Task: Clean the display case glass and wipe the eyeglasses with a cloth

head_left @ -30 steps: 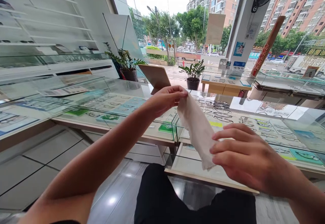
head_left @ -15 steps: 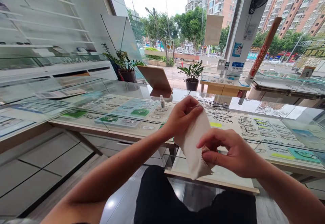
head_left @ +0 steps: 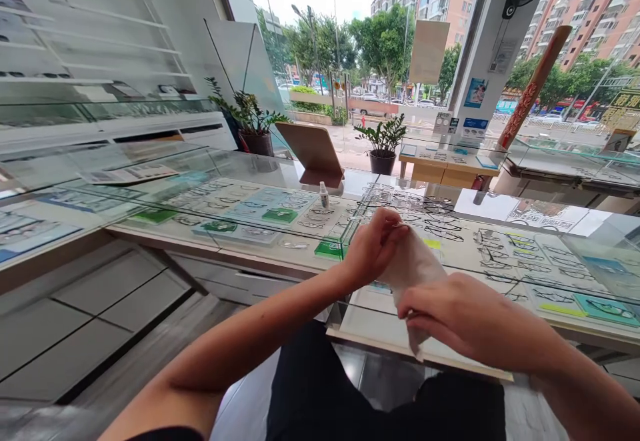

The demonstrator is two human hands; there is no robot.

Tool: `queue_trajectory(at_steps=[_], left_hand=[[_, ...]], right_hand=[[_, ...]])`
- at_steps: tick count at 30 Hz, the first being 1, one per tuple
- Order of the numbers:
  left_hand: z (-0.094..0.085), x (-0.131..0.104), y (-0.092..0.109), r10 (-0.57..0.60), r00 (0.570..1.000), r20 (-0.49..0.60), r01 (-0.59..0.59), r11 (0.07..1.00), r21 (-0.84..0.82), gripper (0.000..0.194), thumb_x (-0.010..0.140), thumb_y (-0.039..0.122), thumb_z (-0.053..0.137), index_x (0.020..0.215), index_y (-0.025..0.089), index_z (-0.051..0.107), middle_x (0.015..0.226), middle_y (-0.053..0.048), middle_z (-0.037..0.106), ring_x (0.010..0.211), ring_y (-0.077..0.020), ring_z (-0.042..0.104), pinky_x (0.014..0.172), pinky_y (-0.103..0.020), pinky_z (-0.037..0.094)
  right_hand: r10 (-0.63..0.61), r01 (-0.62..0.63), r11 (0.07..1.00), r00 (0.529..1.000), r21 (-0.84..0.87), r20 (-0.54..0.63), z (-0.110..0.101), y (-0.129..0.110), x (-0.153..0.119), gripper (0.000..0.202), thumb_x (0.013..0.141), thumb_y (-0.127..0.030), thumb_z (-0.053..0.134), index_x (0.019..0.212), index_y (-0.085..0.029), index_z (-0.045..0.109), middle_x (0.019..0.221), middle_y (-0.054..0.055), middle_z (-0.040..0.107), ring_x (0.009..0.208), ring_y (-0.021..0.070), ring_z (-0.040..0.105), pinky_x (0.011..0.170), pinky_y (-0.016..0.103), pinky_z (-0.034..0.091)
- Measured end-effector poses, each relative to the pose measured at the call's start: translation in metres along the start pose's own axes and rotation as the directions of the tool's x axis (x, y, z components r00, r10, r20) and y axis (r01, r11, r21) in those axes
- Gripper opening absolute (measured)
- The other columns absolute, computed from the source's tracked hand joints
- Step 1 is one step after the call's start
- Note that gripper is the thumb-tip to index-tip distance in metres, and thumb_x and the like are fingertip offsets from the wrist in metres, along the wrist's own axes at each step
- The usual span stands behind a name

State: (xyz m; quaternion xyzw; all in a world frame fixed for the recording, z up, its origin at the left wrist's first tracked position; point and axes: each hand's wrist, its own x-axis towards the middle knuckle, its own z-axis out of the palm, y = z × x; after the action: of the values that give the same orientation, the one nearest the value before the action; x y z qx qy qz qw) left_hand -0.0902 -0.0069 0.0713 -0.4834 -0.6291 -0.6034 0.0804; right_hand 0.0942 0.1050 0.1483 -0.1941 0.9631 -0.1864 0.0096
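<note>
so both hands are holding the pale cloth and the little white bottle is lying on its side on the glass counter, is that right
Not quite: the little white bottle stands upright on the glass counter, as the head view shows. The left hand and right hand do both hold the pale cloth.

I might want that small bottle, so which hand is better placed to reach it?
Probably the left hand: it looks nearer the bottle. The right hand is lower and farther off; both hold the cloth.
</note>
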Motion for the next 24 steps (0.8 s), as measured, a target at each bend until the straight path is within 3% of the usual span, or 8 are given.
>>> queue_trajectory(at_steps=[2,4,9,13,18,24], left_hand=[[0.002,-0.002,0.005,-0.04,0.999,0.028,0.041,0.999,-0.025,0.017,0.096,0.038,0.061,0.096,0.022,0.052,0.069,0.005,0.062,0.061,-0.0104,0.055,0.06,-0.023,0.037],[0.004,-0.004,0.008,-0.105,0.991,0.079,0.114,0.986,-0.119,0.021,0.098,0.041,0.06,0.096,0.022,0.053,0.07,0.004,0.063,0.061,-0.0103,0.056,0.059,-0.022,0.038],[0.004,-0.008,0.015,-0.219,0.947,0.236,0.299,0.872,-0.387,0.042,0.092,0.059,0.069,0.095,0.02,0.055,0.075,0.0,0.068,0.067,-0.0114,0.061,0.061,-0.022,0.04],[-0.001,-0.005,0.021,-0.297,0.899,0.322,0.422,0.783,-0.457,0.052,0.081,0.063,0.08,0.091,0.017,0.058,0.075,0.0,0.067,0.064,-0.0097,0.056,0.059,-0.021,0.037],[-0.005,-0.005,0.021,-0.326,0.858,0.397,0.502,0.699,-0.509,0.051,0.079,0.06,0.084,0.091,0.017,0.06,0.076,0.0,0.067,0.062,-0.0088,0.054,0.059,-0.022,0.038],[-0.004,-0.005,0.022,-0.283,0.882,0.377,0.454,0.724,-0.52,0.046,0.075,0.051,0.091,0.089,0.015,0.067,0.079,-0.002,0.07,0.073,-0.0126,0.061,0.068,-0.024,0.044]], right_hand=[[0.098,-0.082,0.992,0.979,0.099,-0.177,0.0,0.008,0.005,0.004,0.102,-0.022,0.062,0.102,-0.023,0.066,0.084,-0.002,0.076,0.07,0.0126,0.065,0.065,0.024,0.04],[0.135,-0.074,0.978,0.938,0.195,-0.321,0.002,0.015,0.011,0.006,0.1,-0.027,0.066,0.098,-0.023,0.064,0.079,-0.004,0.073,0.065,0.0111,0.061,0.064,0.023,0.041],[0.197,-0.053,0.957,0.84,0.285,-0.505,0.007,0.028,0.022,0.01,0.097,-0.029,0.069,0.096,-0.023,0.061,0.08,-0.002,0.074,0.066,0.0126,0.064,0.066,0.024,0.045],[0.278,-0.083,0.931,0.792,0.355,-0.543,0.008,0.033,0.024,0.014,0.095,-0.034,0.072,0.093,-0.023,0.064,0.073,-0.002,0.073,0.062,0.0134,0.063,0.063,0.025,0.045],[0.32,-0.143,0.932,0.754,0.333,-0.573,0.008,0.036,0.026,0.024,0.095,-0.043,0.072,0.086,-0.021,0.067,0.065,-0.003,0.067,0.057,0.012,0.055,0.059,0.026,0.042],[0.342,-0.203,0.934,0.749,0.294,-0.568,0.004,0.037,0.028,0.031,0.093,-0.051,0.073,0.084,-0.021,0.068,0.065,-0.003,0.066,0.059,0.0123,0.054,0.06,0.027,0.04]])
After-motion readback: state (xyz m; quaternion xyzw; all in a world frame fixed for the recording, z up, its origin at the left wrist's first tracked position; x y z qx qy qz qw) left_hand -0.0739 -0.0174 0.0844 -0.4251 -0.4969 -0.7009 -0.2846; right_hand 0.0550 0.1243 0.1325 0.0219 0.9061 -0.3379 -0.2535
